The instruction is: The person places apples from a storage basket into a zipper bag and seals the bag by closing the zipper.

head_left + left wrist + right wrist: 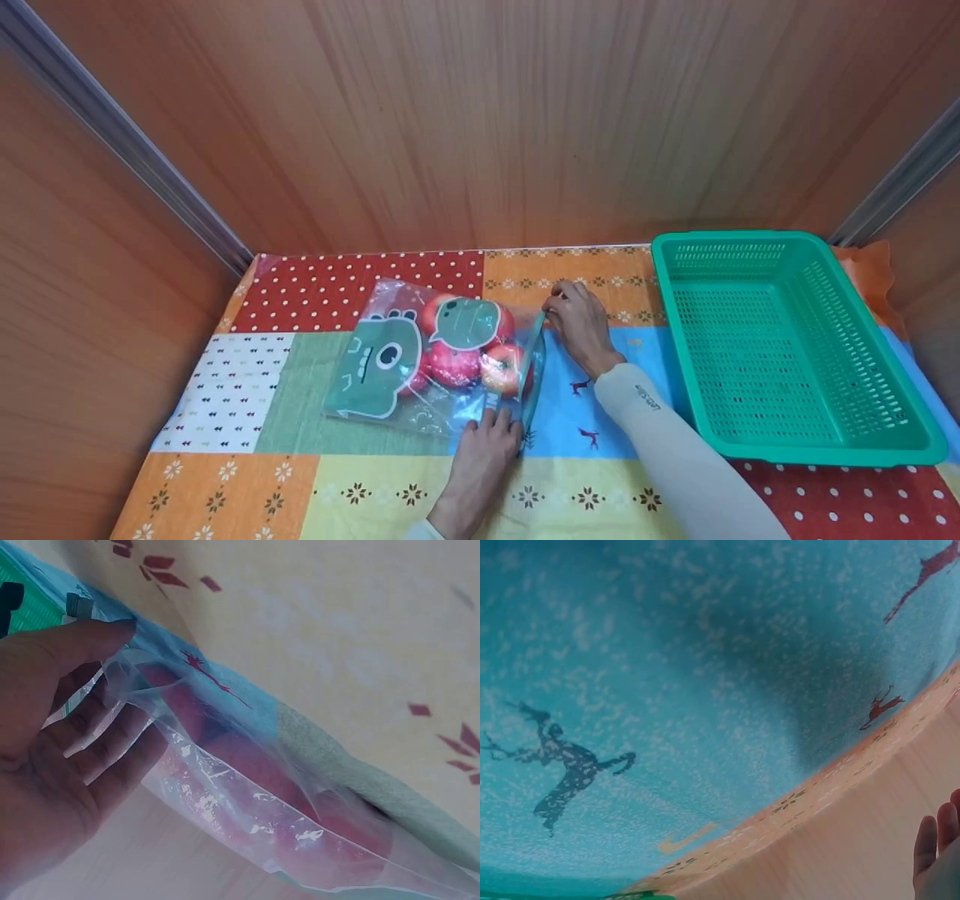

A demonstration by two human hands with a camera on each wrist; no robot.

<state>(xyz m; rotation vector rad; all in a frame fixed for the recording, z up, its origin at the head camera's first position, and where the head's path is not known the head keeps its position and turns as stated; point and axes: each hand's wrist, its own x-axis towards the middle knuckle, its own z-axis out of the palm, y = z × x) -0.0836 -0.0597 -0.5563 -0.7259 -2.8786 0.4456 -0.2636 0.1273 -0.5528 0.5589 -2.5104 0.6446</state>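
A clear plastic zip bag (375, 367) with a green one-eyed monster print lies on the patchwork cloth, with several red apples (504, 367) inside. Its green-edged mouth faces right, towards the basket. At the mouth's far corner my right hand (581, 326) pinches the edge between thumb and fingers. My left hand (484, 465) rests at the near corner, its fingertips on the film. The left wrist view shows that hand's fingers (112, 739) fairly straight against the plastic, thumb held apart. Only a few fingers (937, 840) enter the right wrist view; the bag is outside it.
A green plastic basket (772, 360) with slotted walls stands to the right, beside my right forearm. The patchwork cloth (382, 495) covers the table. Wood-grain panels (450, 127) rise at the back and both sides, with metal strips (150, 161) at the corners.
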